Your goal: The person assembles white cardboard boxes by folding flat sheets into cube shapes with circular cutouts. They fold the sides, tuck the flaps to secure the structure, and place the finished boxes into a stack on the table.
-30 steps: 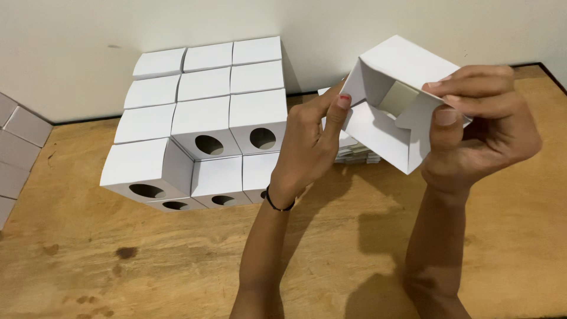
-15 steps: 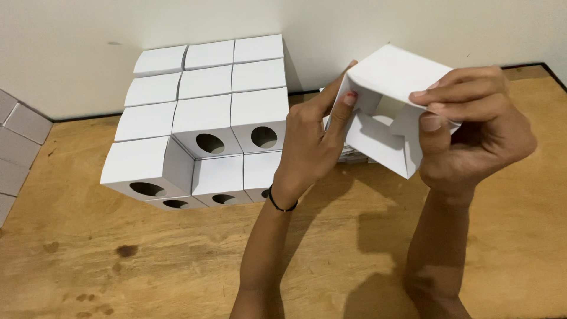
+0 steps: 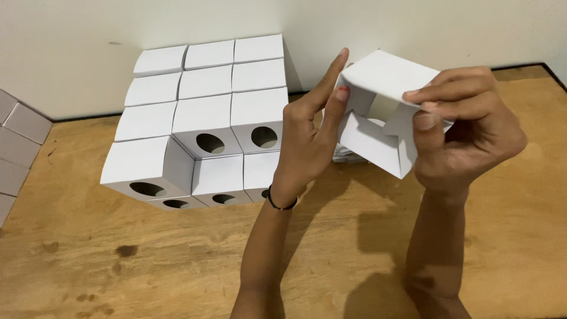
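I hold a white cardboard box point(image 3: 384, 77) in the air above the wooden table point(image 3: 177, 266), its open end turned toward me. My right hand point(image 3: 472, 130) grips its right side, thumb on a flap, fingers over the top. My left hand point(image 3: 310, 139) presses flat against the box's left wall with fingers stretched upward. An inner flap point(image 3: 369, 145) is folded partly inward across the opening. To the left stands a stack of finished white boxes point(image 3: 204, 118), some showing round holes in their front faces.
A pile of flat white box blanks point(image 3: 345, 155) lies on the table behind my left hand. A pale wall point(image 3: 88, 35) runs along the table's back edge. Grey tiles point(image 3: 18, 142) show at the far left.
The box has been turned and its flaps folded further inward. My left hand moved from the flap edge to lie flat against the box's left side.
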